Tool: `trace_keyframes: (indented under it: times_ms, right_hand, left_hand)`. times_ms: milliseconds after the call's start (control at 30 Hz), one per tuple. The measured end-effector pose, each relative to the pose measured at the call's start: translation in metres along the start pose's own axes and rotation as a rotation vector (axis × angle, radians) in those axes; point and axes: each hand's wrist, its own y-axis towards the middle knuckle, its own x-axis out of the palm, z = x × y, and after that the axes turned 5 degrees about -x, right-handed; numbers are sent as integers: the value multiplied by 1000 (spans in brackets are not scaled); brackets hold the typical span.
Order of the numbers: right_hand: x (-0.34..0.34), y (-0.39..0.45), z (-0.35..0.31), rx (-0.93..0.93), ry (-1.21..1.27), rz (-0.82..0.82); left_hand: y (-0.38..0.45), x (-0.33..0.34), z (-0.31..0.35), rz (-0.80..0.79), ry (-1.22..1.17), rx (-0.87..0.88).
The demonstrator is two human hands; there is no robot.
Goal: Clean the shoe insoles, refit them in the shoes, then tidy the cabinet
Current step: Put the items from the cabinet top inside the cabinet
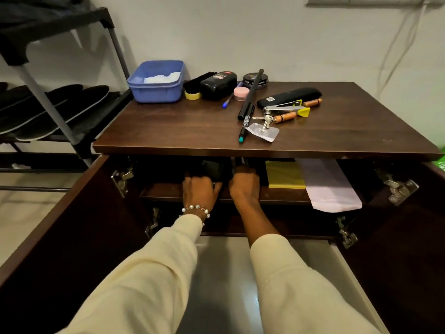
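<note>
Both doors of the dark wooden cabinet (265, 145) stand open. My left hand (199, 189) and my right hand (244, 186) reach onto its upper shelf (163, 192), side by side. Each grips a dark object (213, 171) in the shadow under the top; it looks like a black shoe, but the dark hides its shape. Two black insoles (60, 104) with pale edges lie on the rack to the left.
On the shelf to the right lie a yellow pad (285, 174) and a pale lilac paper bag (330, 186). The top holds a blue tub (156, 80), a shoe brush (196, 85), polish, pens, keys (265, 121) and a black case (289, 96). A metal rack (48, 102) stands left.
</note>
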Motion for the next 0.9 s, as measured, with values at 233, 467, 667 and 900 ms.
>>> trace_keyframes:
  times_ms: [233, 467, 667, 900]
  right_hand:
    - [-1, 0, 18, 25, -78, 27]
    - [-5, -7, 26, 61, -62, 110]
    - [-15, -20, 28, 139, 104, 184]
    - [-33, -40, 44, 99, 416, 316]
  left_hand:
    - [9, 3, 7, -153, -78, 94]
    - [4, 4, 9, -208, -281, 107]
    - [-5, 0, 8, -275, -245, 169]
    - [-19, -21, 0, -312, -410, 154]
